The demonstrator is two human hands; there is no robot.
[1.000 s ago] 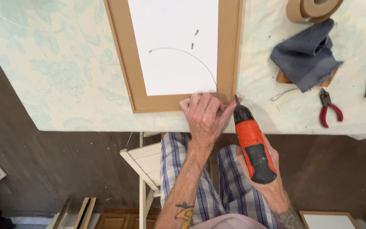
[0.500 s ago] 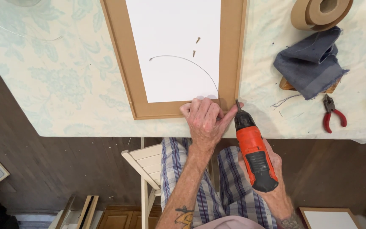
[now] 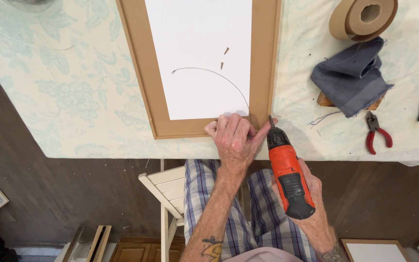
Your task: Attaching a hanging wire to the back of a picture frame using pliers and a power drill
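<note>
The orange cordless screwdriver [image 3: 289, 178], gripped in the right hand [image 3: 311, 208], points up and slightly left, its bit tip at the wooden frame [image 3: 263, 73]'s near right corner. The left hand [image 3: 236, 138] presses there, fingers curled, just left of the bit. Two loose screws [image 3: 224, 57] lie on the white backing [image 3: 195, 43].
</note>
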